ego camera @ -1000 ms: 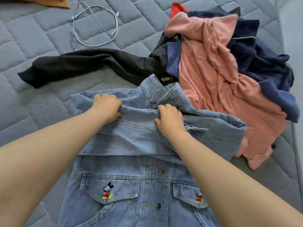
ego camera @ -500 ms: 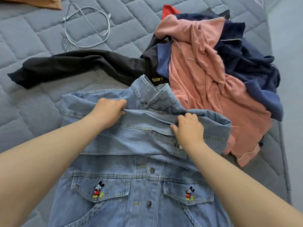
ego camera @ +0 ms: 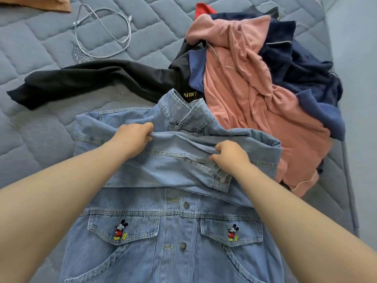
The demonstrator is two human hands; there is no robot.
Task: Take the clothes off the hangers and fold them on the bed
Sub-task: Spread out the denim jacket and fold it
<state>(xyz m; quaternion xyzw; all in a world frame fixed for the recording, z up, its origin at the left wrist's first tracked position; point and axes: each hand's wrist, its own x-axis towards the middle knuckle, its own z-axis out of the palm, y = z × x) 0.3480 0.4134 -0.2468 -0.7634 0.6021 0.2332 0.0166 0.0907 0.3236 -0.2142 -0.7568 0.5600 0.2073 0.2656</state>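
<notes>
The right hand (ego camera: 230, 158) sits further from the collar (ego camera: 183, 113) than a second ago, out along the folded sleeve (ego camera: 163, 166) of the denim jacket (ego camera: 163, 231), pinching up a ridge of cloth there. The cuff (ego camera: 221, 180) now lies lower, drawn down across the chest.

light denim jacket (ego camera: 163, 231) front up on bed (ego camera: 40, 58), sleeves folded across chest
</notes>
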